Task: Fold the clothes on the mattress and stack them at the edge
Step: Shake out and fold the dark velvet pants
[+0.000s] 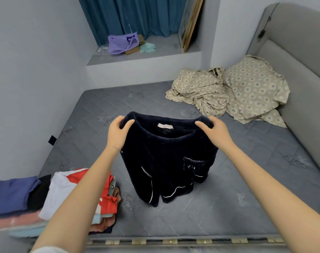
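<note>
A stack of folded clothes (64, 194) sits lower left on the grey mattress (246, 179). At centre, the left hand (119, 132) and right hand (213, 131) clutch the top edge of a navy plush garment (164, 161) with white piping, its hem touching the mattress. Crumpled patterned bedding (237, 92) lies upper right.

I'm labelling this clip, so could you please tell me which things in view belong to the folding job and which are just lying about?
Job: dark garment, gripped by left hand and right hand; pile of clothes at the near edge; mattress.
Lying about: patterned bedding; purple bag; picture frames; curtain.
</note>
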`<state>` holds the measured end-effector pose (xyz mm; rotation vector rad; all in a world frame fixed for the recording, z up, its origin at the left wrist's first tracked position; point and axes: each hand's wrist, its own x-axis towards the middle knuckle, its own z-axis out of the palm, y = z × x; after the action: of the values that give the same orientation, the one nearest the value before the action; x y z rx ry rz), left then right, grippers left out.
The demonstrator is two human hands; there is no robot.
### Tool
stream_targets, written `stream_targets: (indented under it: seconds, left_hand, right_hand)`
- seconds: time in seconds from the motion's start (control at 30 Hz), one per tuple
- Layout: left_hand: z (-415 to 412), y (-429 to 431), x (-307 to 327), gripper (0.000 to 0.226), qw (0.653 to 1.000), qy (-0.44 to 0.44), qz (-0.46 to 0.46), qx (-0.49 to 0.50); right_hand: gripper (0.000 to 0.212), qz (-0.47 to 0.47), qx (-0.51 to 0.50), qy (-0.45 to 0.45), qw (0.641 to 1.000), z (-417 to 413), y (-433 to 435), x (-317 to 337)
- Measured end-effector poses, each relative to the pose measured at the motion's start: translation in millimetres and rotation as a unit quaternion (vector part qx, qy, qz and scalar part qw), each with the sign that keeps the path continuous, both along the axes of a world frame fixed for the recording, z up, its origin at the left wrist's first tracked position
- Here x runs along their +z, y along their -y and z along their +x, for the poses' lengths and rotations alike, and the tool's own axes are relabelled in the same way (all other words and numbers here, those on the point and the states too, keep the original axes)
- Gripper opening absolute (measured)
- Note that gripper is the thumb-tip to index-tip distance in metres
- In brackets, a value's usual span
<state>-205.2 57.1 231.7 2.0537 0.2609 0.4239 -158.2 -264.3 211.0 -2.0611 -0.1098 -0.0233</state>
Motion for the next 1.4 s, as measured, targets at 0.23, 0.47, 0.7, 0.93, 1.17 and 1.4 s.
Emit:
stream_targets:
  seconds: [0.23,0.47,0.7,0.93,1.17,1.4]
  left_hand:
    - [-39.1,2.1,59.1,0.033,0.992,0.123,-0.019,-0.001]
    - [-91.8,-20.8,101.9,0.026,0.981,0.187,0.008,-0.041]
    - [-89.5,-20.3,116.2,0.044,0.98,0.183,-0.008,-0.073]
    - [-10.4,-22.9,47.5,0.03,0.994,0.064,0.036,-0.086]
    - [123.6,-24.7,-80.9,0.028,0.994,-0.072,0.075,-0.031]
    - [208.9,-35.7,-216.4,0.031,0.987,-0.157,0.039,0.012]
  right_hand:
    - [0.042,0.069,-0.062,0.159,0.983,-41.8,-26.7,63.0]
    - [0.04,0.022,-0.169,0.272,0.947,-84.3,-41.2,107.7]
    - [0.041,0.006,-0.204,0.305,0.93,-91.7,-32.0,134.9]
    - [0.037,-0.075,-0.187,0.219,0.955,-30.9,-10.3,74.9]
    - [0.042,-0.137,-0.162,0.081,0.974,91.3,-16.4,-53.6]
    - [0.049,-0.206,-0.12,-0.015,0.971,190.0,-40.6,-183.8]
